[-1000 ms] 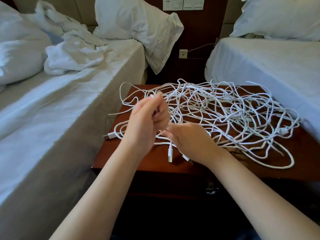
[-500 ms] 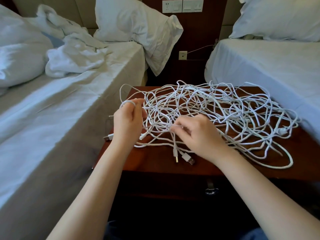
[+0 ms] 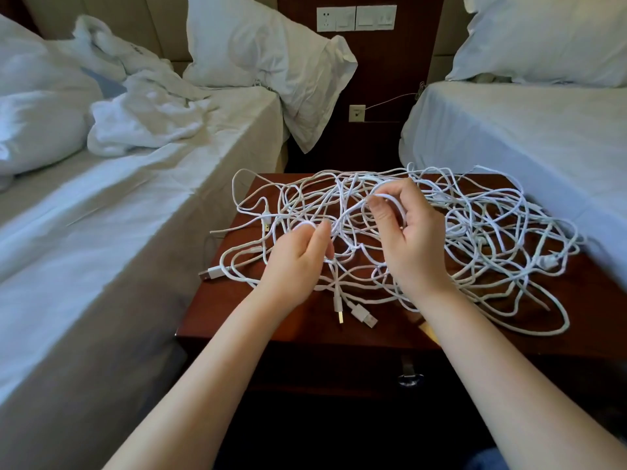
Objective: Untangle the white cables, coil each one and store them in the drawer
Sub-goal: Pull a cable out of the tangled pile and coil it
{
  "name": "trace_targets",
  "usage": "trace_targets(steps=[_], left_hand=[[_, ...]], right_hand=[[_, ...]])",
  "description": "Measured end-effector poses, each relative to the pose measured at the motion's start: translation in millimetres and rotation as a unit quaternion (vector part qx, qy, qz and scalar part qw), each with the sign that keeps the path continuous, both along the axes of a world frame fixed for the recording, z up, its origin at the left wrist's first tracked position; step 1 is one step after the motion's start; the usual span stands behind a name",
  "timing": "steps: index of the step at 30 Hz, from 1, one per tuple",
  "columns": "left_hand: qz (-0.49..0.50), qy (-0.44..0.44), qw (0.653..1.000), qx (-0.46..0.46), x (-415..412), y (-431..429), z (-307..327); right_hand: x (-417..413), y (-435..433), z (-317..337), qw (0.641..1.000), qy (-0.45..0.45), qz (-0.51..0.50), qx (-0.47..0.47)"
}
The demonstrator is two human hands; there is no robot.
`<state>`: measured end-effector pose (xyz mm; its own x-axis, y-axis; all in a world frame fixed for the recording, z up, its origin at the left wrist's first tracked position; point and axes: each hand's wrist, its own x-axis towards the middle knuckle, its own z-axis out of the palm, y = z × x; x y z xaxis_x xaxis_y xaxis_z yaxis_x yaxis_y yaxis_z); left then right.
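On glossy wood (image 3: 217, 300), looping white cables (image 3: 485, 228)

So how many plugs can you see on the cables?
4 plugs: one at the left edge of the table, two side by side at the front, and a small one beyond the left hand. More may hide among the cables.
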<state>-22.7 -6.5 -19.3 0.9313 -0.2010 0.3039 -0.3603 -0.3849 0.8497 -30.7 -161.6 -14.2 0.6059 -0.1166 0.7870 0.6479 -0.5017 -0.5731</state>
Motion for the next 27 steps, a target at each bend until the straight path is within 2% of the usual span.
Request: trace_targets(steps=[6, 9, 14, 17, 22, 25, 27], left_hand=[[-0.098, 0.120, 0.986, 0.062, -7, -10, 8], [-0.194, 0.176, 0.965, -0.003, -13, -11, 12], [-0.265, 0.171, 0.936, -0.157, -22, -14, 19], [-0.259, 0.139, 0.919, -0.262, -21, -12, 23], [-0.208, 0.089, 0.895, -0.384, -14, -8, 28], [-0.186, 0.069, 0.880, -0.432, -10, -2, 29], [-0.147, 0.043, 0.881, -0.447, -7, 0, 29]], right_hand=[[3, 4, 0, 1.000, -0.008, 0.002, 0.019], [5, 6, 0, 1.000, 0.016, 0.006, 0.010], [13, 0, -13, 0.983, 0.161, 0.077, -0.031], [15, 3, -21, 0.965, 0.224, 0.105, -0.090], [8, 19, -17, 0.966, 0.110, 0.075, -0.221], [3, 23, -17, 0.955, 0.107, 0.057, -0.272], [1, 24, -18, 0.939, 0.110, 0.043, -0.323]])
